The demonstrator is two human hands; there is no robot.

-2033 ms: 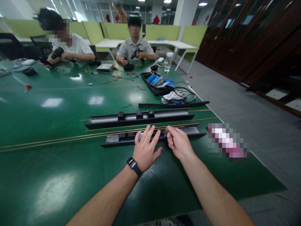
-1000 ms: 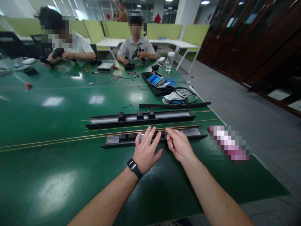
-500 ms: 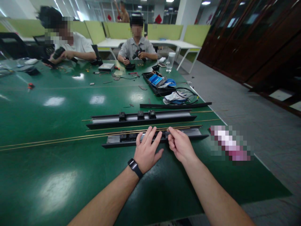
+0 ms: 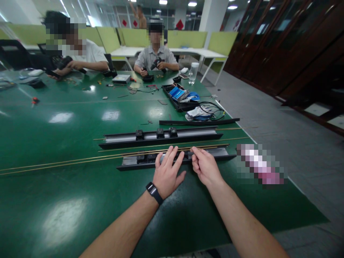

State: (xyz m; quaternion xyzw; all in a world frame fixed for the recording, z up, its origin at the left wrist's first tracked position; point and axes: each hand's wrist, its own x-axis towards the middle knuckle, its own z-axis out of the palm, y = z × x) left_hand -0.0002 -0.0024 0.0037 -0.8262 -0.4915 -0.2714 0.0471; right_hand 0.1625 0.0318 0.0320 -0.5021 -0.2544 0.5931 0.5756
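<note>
My left hand (image 4: 168, 171), a dark watch on its wrist, lies palm down with fingers spread over the nearer black rail (image 4: 221, 153). Its fingertips reach the long thin brass rods (image 4: 80, 160), which run along the rail and far out to the left. Just right of it, my right hand (image 4: 206, 166) is closed, thumb and forefinger pinching a rod near its right end. Black blocks (image 4: 141, 156) sit inside this rail, some hidden by my left hand. Behind it lies a second rail (image 4: 192, 134) with 3 black blocks.
Single brass rods lie beside the far rail. Beyond are a black strip (image 4: 199, 122), gloves with black cable (image 4: 201, 111), and a black tray (image 4: 177, 104) with blue items. A pixelated pink item (image 4: 262, 166) lies right. Two people sit across the green table (image 4: 40, 200) holding tools.
The view has shifted slightly. Both my hands keep almost the same place on the rods and rail.
</note>
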